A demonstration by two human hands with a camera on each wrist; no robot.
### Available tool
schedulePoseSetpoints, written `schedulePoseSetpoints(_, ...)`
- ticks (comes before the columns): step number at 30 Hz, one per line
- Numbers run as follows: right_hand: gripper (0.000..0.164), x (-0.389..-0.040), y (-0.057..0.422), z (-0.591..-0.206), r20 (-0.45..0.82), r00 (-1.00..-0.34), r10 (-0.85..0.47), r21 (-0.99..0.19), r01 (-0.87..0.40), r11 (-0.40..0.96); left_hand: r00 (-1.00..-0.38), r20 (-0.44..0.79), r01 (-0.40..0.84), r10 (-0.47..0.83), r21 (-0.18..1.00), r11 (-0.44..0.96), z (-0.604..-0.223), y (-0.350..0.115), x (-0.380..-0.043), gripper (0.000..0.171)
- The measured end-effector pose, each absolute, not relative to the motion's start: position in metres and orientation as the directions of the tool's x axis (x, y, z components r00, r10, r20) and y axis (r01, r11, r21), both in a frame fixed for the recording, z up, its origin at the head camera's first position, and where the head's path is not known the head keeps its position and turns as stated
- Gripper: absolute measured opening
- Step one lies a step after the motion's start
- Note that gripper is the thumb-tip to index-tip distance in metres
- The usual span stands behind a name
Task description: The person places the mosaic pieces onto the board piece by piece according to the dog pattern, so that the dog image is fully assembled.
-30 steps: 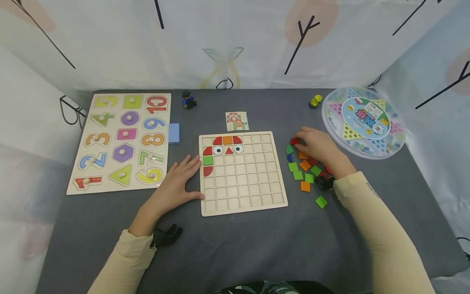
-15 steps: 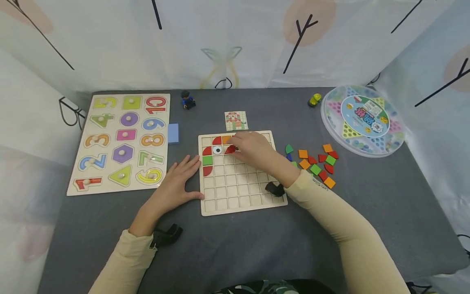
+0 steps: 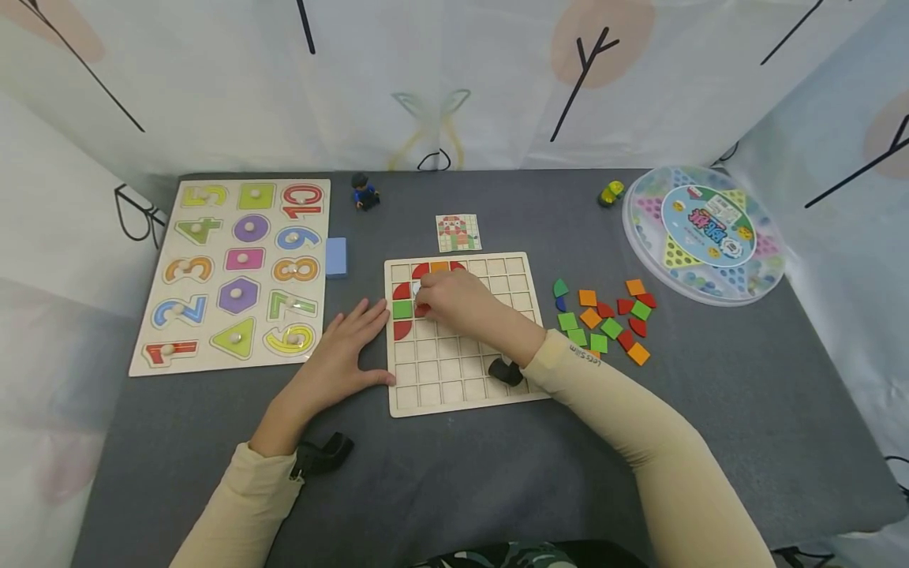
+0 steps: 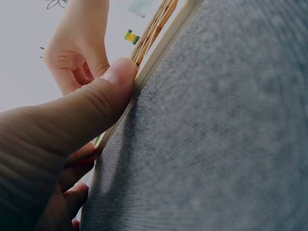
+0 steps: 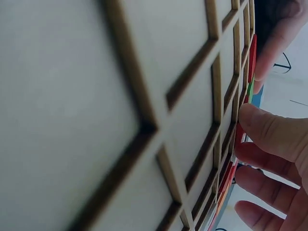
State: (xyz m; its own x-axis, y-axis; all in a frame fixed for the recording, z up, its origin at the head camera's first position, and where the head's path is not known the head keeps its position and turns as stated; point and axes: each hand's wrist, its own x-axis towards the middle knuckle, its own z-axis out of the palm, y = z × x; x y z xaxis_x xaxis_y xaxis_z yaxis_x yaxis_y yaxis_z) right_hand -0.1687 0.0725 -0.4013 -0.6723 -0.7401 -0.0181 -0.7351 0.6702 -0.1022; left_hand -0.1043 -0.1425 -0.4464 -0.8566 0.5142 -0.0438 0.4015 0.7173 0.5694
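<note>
A wooden grid board (image 3: 454, 371) lies in front of me, with red rounded pieces, an orange square (image 3: 439, 267) and a green square (image 3: 402, 309) in its upper left cells. My right hand (image 3: 465, 309) is over those cells, pinching a red piece (image 5: 239, 132) between thumb and fingertips, right at the grid. It covers most of the eye tiles in the head view. At the board's left edge rests my left hand (image 3: 348, 351), fingers spread; its thumb (image 4: 120, 74) touches the board's side in the left wrist view.
Several loose coloured pieces (image 3: 609, 327) lie right of the board. Behind it is a small picture card (image 3: 458, 233). A number puzzle (image 3: 234, 268) and blue block (image 3: 336, 258) lie left, a round game box (image 3: 706, 237) right. Two small toys, a figure (image 3: 365, 192) and a yellow-green one (image 3: 611, 194), stand farther back.
My right hand has moved from the loose pieces on the right onto the board, bringing a red piece, then slid farther left across the upper cells. My left hand has stayed in place.
</note>
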Motion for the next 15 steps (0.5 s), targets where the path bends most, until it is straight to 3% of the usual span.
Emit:
schedulePoseSetpoints(9, 0.018, -0.166, 0.077, -0.399, -0.057, -0.649, -0.758, -0.070, -0.755, 0.652, -0.853, -0.036, 0.411, 0.521, 0.568, 0.713, -0.447, -0.141, -0.105, 0.099)
schedulePoseSetpoints(15, 0.028, -0.164, 0.101, -0.388, -0.044, -0.685, -0.728, -0.175, -0.712, 0.680, -0.855, -0.038, 0.408, 0.518, 0.568, 0.715, -0.447, -0.143, -0.104, 0.100)
